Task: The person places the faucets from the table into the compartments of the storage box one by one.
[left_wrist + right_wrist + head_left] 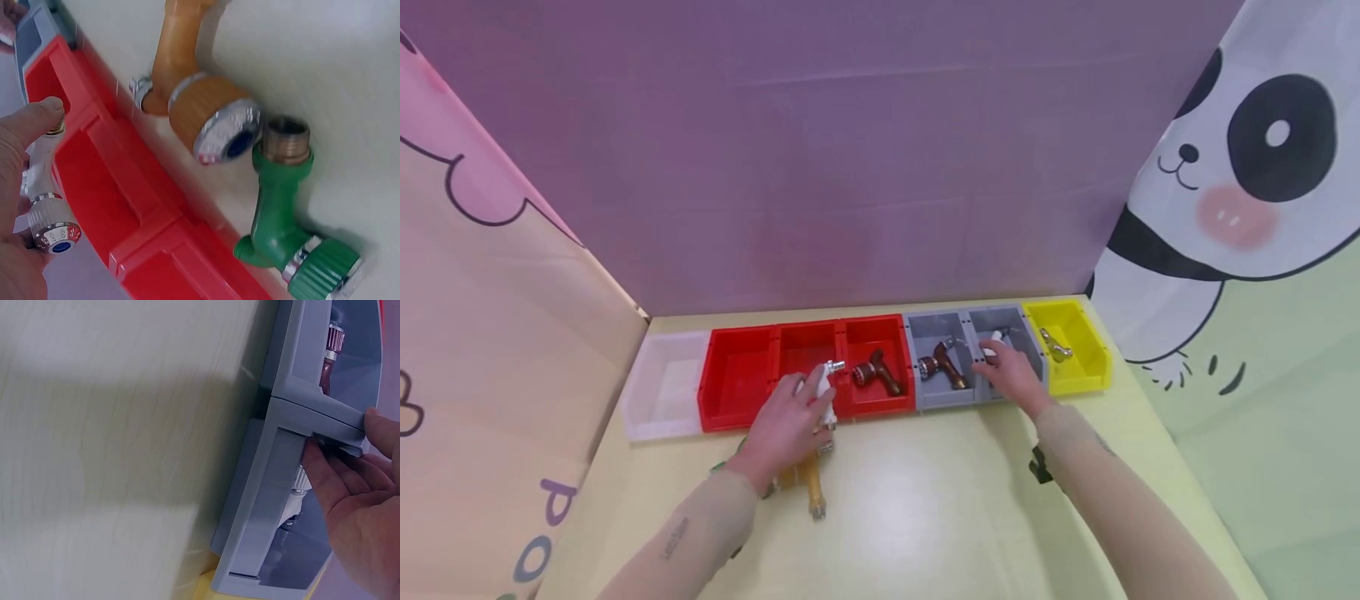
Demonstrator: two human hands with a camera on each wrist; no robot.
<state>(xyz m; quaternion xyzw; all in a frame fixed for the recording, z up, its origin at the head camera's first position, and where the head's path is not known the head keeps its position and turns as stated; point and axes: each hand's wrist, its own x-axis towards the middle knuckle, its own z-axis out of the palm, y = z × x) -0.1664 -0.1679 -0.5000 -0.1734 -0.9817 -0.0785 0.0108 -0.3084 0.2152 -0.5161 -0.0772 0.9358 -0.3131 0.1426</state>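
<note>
My left hand [786, 425] holds a white tap [47, 181] with chrome ends over the front of the red bins. The thumb lies on its threaded end in the left wrist view, and the fingers curl under its body. At the grey bins, my right hand [1011, 379] grips the dividing wall [312, 412], thumb on the upper edge and fingertips inside the right bin. A second white tap [297, 500] lies in that bin beside the fingers. Below the left hand, an orange-brown tap [206, 112] and a green tap [281, 212] lie on the table.
From left to right stand a whitish bin [662, 417], red bins [737, 379], grey bins and a yellow bin [1090, 379]. Brown taps lie in the right red bin [883, 400] and left grey bin [936, 325]; a shiny metal tap [1056, 344] is in the yellow one.
</note>
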